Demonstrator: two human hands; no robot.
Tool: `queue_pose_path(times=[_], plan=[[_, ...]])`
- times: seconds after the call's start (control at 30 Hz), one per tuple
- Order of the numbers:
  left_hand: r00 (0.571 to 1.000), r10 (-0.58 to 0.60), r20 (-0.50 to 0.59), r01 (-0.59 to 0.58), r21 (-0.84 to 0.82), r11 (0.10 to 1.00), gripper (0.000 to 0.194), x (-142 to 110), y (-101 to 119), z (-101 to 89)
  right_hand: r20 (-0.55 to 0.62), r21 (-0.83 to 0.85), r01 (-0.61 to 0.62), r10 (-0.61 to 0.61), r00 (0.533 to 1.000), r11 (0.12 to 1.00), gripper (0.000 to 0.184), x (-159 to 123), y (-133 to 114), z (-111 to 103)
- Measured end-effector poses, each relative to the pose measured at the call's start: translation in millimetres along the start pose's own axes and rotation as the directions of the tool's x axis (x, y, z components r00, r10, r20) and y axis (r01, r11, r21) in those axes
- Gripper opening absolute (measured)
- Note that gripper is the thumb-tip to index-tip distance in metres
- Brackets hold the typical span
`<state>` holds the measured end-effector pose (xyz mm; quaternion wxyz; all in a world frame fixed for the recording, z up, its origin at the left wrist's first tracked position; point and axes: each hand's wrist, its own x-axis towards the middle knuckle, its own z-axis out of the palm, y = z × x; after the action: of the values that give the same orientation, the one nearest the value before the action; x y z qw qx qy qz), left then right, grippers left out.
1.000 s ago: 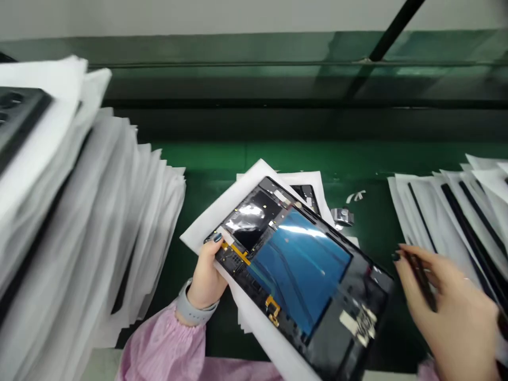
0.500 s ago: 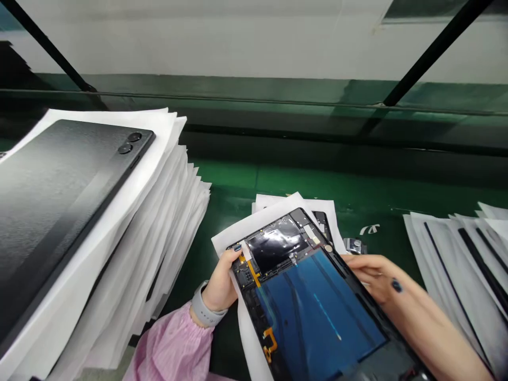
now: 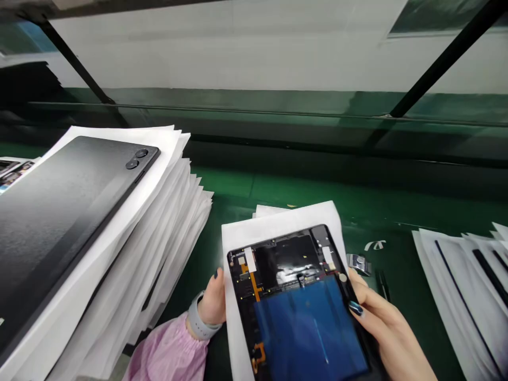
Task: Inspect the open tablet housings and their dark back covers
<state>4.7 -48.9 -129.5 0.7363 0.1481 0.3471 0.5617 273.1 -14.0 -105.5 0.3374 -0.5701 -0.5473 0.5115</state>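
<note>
Your left hand (image 3: 212,307) and right hand (image 3: 381,317) hold the sides of an open tablet (image 3: 293,296) with a blue panel (image 3: 309,328), over a white foam sheet (image 3: 278,222). The right thumb presses its edge; the other fingers are hard to see. Nearby are a small metal clip (image 3: 358,263) and black tweezers (image 3: 383,284). Farther off, a dark tablet (image 3: 67,222) sits on a tall paper stack (image 3: 159,254) on the green bench (image 3: 238,185).

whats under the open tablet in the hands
A white sheet lies under the open tablet, showing past its top and left edges; the part of the sheet behind the tablet is hidden.
</note>
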Motion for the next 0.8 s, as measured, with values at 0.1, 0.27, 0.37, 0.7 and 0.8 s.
queue_pose_path(times=[0.1, 0.27, 0.37, 0.7, 0.8], plan=[[0.997, -0.017, 0.073, 0.009, 0.098, 0.995, 0.049, -1.9, -0.8, -4.9, -0.103, -0.012, 0.025, -0.026, 0.994, 1.000, 0.037, 2.8, 5.7, -0.5], [0.997, -0.025, 0.070, 0.009, 0.214, 0.977, 0.049, -3.0, -2.7, -5.0, -0.242, 0.020, -0.079, 0.081, 0.967, 0.997, 0.034, 3.5, 7.9, 1.2], [0.999, -0.043, 0.026, 0.036, 0.253, 0.967, 0.049, -5.3, -3.7, -1.8, -0.279, 0.033, -0.066, 0.073, 0.958, 0.997, 0.033, 2.0, 6.9, 2.6], [1.000, -0.024, -0.013, 0.027, 0.277, 0.961, 0.049, -2.9, -7.0, -6.1, -0.082, -0.065, 0.234, -0.239, 0.967, 0.970, 0.035, 5.1, -8.0, 3.1], [0.999, -0.029, -0.023, 0.033, 0.247, 0.968, 0.047, -4.0, -5.7, -4.6, -0.006, -0.067, 0.300, -0.301, 0.954, 0.952, 0.038, 6.2, -13.5, 0.8]])
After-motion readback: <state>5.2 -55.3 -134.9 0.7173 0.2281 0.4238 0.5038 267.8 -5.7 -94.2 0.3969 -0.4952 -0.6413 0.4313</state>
